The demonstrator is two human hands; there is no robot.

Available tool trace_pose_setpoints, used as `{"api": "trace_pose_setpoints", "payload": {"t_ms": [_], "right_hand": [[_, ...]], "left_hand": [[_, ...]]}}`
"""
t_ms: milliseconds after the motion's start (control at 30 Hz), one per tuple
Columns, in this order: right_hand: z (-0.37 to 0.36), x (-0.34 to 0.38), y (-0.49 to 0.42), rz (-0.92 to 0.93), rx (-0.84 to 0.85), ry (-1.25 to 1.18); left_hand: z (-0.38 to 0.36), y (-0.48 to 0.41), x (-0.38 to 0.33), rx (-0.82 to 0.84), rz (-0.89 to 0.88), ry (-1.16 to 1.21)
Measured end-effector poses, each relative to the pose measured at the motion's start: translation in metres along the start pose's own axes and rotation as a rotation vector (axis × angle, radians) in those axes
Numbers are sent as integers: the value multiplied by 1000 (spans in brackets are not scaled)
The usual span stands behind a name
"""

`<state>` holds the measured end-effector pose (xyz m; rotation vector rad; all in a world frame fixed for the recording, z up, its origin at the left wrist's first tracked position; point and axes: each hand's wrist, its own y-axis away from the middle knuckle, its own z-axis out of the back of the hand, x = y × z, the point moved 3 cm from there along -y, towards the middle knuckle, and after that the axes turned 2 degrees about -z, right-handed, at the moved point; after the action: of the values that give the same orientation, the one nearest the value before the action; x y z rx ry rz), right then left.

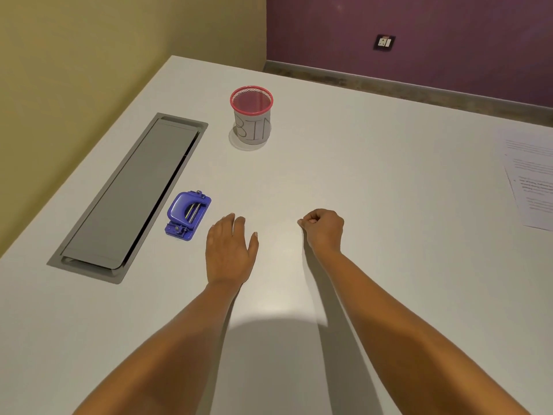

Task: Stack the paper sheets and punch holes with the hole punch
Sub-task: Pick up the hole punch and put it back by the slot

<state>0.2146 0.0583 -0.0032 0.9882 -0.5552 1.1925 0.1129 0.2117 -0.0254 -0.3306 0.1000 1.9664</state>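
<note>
A blue hole punch (188, 215) lies on the white table (359, 163), to the left of the middle. My left hand (230, 250) rests flat just to its right, fingers apart, holding nothing. My right hand (324, 230) is curled into a loose fist further right, with nothing visible in it. Printed paper sheets (531, 178) lie at the table's right edge, partly cut off by the frame, well away from both hands.
A red mesh cup (252, 116) wrapped in paper marked "BIN" stands at the back centre. A long grey cable hatch (128, 196) is set into the table on the left. Yellow and purple walls lie beyond the far edges.
</note>
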Motion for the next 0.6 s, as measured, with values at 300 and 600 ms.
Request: {"api": "trace_pose_setpoints", "payload": {"t_ms": [300,600], "right_hand": [[-7,12,-11,-22,120,166],[-28,121,-49,181,233,44]], "left_hand": [[-6,-24,-3,51,-33,61],[-11,-24,0,57,-3,51]]}}
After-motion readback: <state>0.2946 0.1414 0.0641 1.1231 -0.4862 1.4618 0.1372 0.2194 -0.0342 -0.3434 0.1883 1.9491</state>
